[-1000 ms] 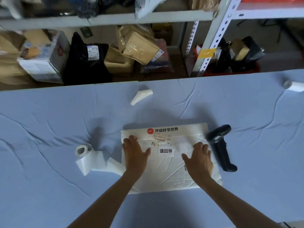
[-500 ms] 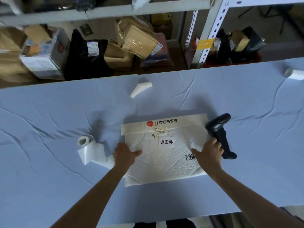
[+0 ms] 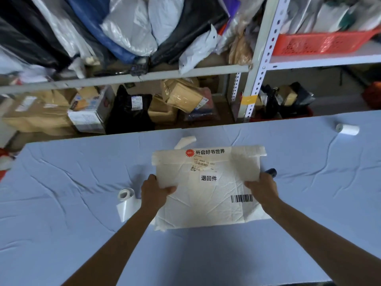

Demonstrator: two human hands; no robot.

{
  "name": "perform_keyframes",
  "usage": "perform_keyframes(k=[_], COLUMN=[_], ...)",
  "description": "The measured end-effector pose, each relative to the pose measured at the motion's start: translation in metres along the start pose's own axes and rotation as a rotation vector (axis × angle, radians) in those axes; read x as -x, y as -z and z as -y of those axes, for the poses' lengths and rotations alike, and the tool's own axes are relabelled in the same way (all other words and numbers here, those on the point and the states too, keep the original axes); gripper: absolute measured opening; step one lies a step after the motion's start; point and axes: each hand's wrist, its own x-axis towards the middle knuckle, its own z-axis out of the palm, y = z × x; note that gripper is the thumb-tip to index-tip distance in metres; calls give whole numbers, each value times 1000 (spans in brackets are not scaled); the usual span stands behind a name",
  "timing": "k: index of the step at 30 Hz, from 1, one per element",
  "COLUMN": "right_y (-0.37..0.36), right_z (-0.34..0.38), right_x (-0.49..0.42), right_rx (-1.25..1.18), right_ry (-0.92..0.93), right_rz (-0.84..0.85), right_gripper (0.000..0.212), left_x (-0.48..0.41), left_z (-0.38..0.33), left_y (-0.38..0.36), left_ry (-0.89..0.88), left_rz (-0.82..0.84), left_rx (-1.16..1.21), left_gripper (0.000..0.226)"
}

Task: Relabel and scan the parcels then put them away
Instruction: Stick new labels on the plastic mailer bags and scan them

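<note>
A flat white parcel (image 3: 206, 201) with a red logo, a white label and a barcode is lifted above the blue table (image 3: 61, 203). My left hand (image 3: 155, 191) grips its left edge, thumb on top. My right hand (image 3: 262, 188) grips its right edge. The black scanner (image 3: 271, 172) is mostly hidden behind the parcel and my right hand; only its tip shows. A roll of white labels (image 3: 125, 200) lies on the table just left of my left hand.
A metal shelf rack (image 3: 255, 65) stands behind the table, packed with bagged parcels above and cardboard boxes (image 3: 181, 96) below. A red basket (image 3: 321, 41) sits on the right shelf. A white roll (image 3: 347, 129) and a backing scrap (image 3: 185, 141) lie near the table's far edge.
Both hands slid from pressing on the parcel to its side edges, gripped it and lifted it off the table. The view tilted up toward the shelves.
</note>
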Motion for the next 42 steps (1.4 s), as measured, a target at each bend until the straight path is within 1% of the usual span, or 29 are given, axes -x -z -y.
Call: perform_keyframes(k=[2,5,9,12,14,17,20,23,26,29,32,36,42], right_y=[13,38,79,111,135,165,180,178,168,159,153,157,164], right_z=[9,15,7,-12,-31,-68,-116,-164,-200,-228,-247,-262,-281], right_x=[-3,-2,4,19,37,82,145,215,283,333,366,393,408], right_rx=[-12,-27,-54,-107,-150,-224,-334,-429,-478,-517,-551,-553,-551], right_ry=[25,34,12,-63,-119,-190,-301,-457,-593,-692,-729,-760,-765], right_rz=[-42,-97,-183,-290,-376,-517,-698,-853,-965,-1083,-1140,-1177,-1185], right_gripper=[13,28,30,27,24,18,18,21,19,19,21,21,17], left_x=[0,5,16,24,31,53,95,149,198,239,272,300,327], left_z=[-21,-49,-88,-116,-137,-166,-187,-188,-179,-166,-158,-153,-145], left_y=[7,8,-5,-25,-43,-72,-101,-126,-148,-166,-176,-189,-196], left_ry=[-41,-93,-165,-253,-322,-423,-596,-724,-812,-870,-914,-935,-959], left_rz=[-15,6,63,180,268,393,540,694,832,929,983,1003,1008], left_rx=[-16,-28,22,95,98,36,-32,-127,-217,-257,-294,-326,-336], left_gripper=[61,60,57,55,56,56,46,42,50,50,52,54,51])
